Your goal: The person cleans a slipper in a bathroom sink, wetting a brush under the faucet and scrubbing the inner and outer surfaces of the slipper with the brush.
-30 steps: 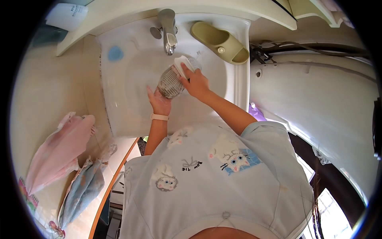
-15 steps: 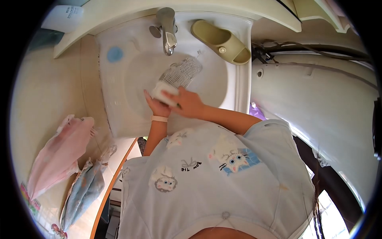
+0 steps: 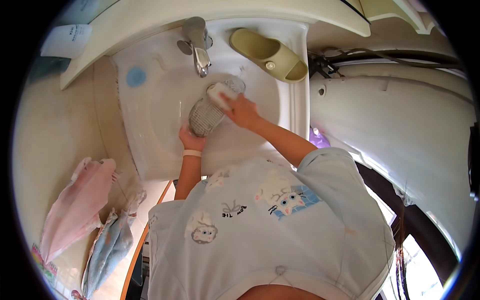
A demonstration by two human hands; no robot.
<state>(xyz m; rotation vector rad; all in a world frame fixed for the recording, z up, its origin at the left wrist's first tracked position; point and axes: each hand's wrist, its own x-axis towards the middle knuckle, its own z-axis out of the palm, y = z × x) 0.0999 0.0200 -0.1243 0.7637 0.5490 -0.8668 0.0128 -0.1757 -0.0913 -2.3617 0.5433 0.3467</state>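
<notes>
A slipper [image 3: 205, 116] is turned sole up over the sink basin, its textured grey sole facing me. My left hand [image 3: 192, 139] grips the near end of it from below, fingers partly hidden. In my right hand [image 3: 243, 111] is a white scrubbing brush [image 3: 221, 95], pressed on the far half of the sole. Suds or wet shine cover the far end of the sole. An olive-green slipper [image 3: 270, 55] with a small round ornament rests on the sink's back right corner.
A chrome faucet [image 3: 198, 47] rises at the back of the white sink [image 3: 165, 160]. On the left rim is a round blue item [image 3: 136, 77]. Pink cloth [image 3: 80, 205] and blue-grey cloth [image 3: 107, 250] hang at left. A white shelf [image 3: 145, 22] runs above the faucet.
The brush in my right hand has moved from the near end of the sole to its far half. The near part of the sole is now uncovered. The view has shifted slightly.
</notes>
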